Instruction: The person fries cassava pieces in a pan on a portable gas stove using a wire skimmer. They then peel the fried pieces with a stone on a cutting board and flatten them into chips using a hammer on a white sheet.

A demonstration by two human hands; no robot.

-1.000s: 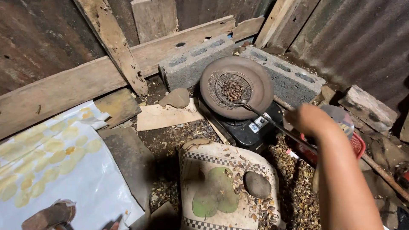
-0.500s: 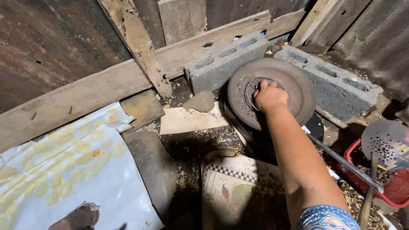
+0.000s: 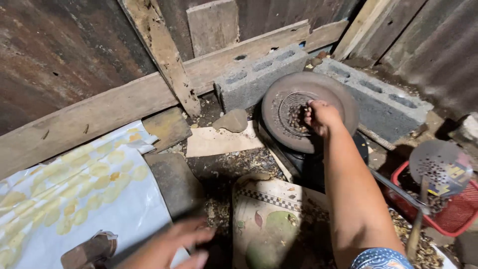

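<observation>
Moved since half a second ago: left hand [image 3: 172, 246] has come into view low in the frame, blurred; right hand [image 3: 321, 115] remains on the round pan [image 3: 308, 110], with the view shifted only slightly.

Left to right:

1. Printed sheet [image 3: 64, 194], white with yellow spots, lying on the floor. A brown object sits at its lower edge, too dim to identify.
2. Left hand, fingers spread apart, holding nothing, above the dark floor just beside the sheet.
3. Flat stone [image 3: 232, 120] on a pale board [image 3: 219, 142], near the pan.
4. Printed sack [image 3: 271, 219] on the floor, scattered husks around it; contents not visible.
5. Round pan, dark metal, tilted toward the camera, resting against the grey blocks [image 3: 259, 77]. Holds a small heap of dark roasted bits [image 3: 295, 118] at its centre.
6. Right hand, fingers bunched together in the bits; what they pinch cannot be told.
7. Red basket [image 3: 450, 219], holding dark bits; a round perforated skimmer [image 3: 440, 164] rests across it.

Risks, judged: the tilted pan could slip off its support under the hand's push, spilling the bits; if the pan is hot, fingers could burn.
</observation>
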